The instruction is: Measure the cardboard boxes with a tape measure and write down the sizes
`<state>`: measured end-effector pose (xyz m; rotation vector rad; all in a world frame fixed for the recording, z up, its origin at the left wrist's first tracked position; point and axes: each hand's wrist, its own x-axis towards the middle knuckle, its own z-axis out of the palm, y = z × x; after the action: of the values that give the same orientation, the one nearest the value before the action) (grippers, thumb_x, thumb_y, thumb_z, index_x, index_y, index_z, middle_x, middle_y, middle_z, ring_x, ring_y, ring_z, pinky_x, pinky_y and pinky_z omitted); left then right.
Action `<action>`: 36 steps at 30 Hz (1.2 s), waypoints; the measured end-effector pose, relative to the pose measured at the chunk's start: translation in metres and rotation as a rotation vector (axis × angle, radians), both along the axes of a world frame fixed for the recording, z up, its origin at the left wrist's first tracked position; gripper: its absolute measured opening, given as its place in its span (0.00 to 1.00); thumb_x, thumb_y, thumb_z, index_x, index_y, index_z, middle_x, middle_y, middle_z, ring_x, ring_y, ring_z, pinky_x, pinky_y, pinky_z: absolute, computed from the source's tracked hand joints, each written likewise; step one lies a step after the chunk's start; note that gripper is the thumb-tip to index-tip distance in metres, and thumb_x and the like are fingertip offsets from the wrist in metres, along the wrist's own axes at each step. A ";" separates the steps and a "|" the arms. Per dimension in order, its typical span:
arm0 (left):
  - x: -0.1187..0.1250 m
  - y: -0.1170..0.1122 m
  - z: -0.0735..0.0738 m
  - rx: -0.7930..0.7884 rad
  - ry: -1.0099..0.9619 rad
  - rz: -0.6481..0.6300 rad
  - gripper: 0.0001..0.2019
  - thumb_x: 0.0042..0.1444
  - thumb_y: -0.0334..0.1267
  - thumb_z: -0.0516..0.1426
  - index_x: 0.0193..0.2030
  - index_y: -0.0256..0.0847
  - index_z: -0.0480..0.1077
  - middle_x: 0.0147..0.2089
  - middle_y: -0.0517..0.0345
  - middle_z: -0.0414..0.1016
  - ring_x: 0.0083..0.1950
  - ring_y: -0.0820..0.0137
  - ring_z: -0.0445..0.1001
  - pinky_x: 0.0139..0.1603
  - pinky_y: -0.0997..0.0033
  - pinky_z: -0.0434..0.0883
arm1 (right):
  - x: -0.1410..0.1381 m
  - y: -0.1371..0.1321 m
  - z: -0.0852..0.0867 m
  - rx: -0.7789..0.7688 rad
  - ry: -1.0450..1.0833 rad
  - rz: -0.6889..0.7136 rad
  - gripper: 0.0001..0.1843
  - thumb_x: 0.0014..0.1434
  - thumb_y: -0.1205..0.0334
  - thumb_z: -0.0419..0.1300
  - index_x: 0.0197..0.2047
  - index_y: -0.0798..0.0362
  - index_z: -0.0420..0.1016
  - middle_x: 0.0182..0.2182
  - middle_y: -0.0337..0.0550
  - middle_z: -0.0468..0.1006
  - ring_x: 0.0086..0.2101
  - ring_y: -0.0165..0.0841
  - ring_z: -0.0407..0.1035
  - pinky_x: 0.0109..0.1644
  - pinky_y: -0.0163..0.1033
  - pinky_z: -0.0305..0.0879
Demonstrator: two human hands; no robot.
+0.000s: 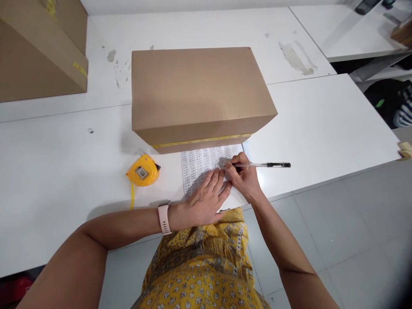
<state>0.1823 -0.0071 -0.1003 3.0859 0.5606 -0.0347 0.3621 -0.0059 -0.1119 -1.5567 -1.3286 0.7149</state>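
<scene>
My left hand (pixel 206 199) lies flat with fingers stretched out on a printed sheet of paper (pixel 201 165) at the near edge of the white table (pixel 322 124). My right hand (pixel 243 176) is closed on a clear pen (pixel 262 165), whose tip touches the sheet and whose black cap points right. A closed brown cardboard box (pixel 199 94) with yellow tape along its lower edge stands just behind the sheet and covers its far end. A pink watch is on my left wrist.
A yellow tape measure (pixel 142 171) lies left of the sheet with a short length of tape pulled out. A larger cardboard box (pixel 38 47) stands at the back left. Another white table (pixel 347 30) is at the back right. Grey floor tiles lie to my right.
</scene>
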 end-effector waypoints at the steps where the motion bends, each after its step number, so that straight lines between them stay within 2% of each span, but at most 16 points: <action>1: 0.000 0.000 0.000 0.001 -0.003 0.001 0.46 0.59 0.64 0.59 0.70 0.23 0.59 0.72 0.16 0.59 0.74 0.34 0.60 0.74 0.41 0.50 | 0.000 0.000 -0.001 0.002 0.000 0.003 0.12 0.62 0.61 0.60 0.30 0.47 0.60 0.20 0.30 0.60 0.22 0.27 0.56 0.26 0.35 0.54; 13: -0.001 -0.001 -0.002 0.003 0.009 0.006 0.46 0.60 0.64 0.57 0.71 0.25 0.56 0.74 0.19 0.58 0.75 0.37 0.59 0.76 0.42 0.47 | 0.002 0.001 -0.001 0.019 -0.019 -0.018 0.11 0.62 0.61 0.59 0.30 0.47 0.60 0.20 0.29 0.61 0.21 0.26 0.57 0.26 0.35 0.55; 25: 0.000 0.001 0.000 -0.008 0.009 -0.004 0.46 0.60 0.64 0.58 0.71 0.24 0.58 0.73 0.17 0.58 0.75 0.35 0.58 0.75 0.41 0.49 | 0.004 0.004 0.002 -0.037 0.095 -0.046 0.11 0.60 0.62 0.60 0.29 0.47 0.61 0.20 0.29 0.60 0.22 0.26 0.55 0.26 0.35 0.52; 36: -0.001 0.001 0.000 -0.005 0.016 0.001 0.47 0.59 0.64 0.58 0.71 0.25 0.57 0.74 0.19 0.57 0.76 0.36 0.57 0.75 0.41 0.50 | 0.010 0.006 -0.001 0.008 0.032 0.027 0.12 0.61 0.62 0.60 0.30 0.47 0.60 0.21 0.29 0.59 0.22 0.26 0.53 0.26 0.36 0.51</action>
<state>0.1816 -0.0064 -0.1005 3.0833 0.5621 -0.0613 0.3717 -0.0003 -0.1129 -1.5172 -1.3294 0.7472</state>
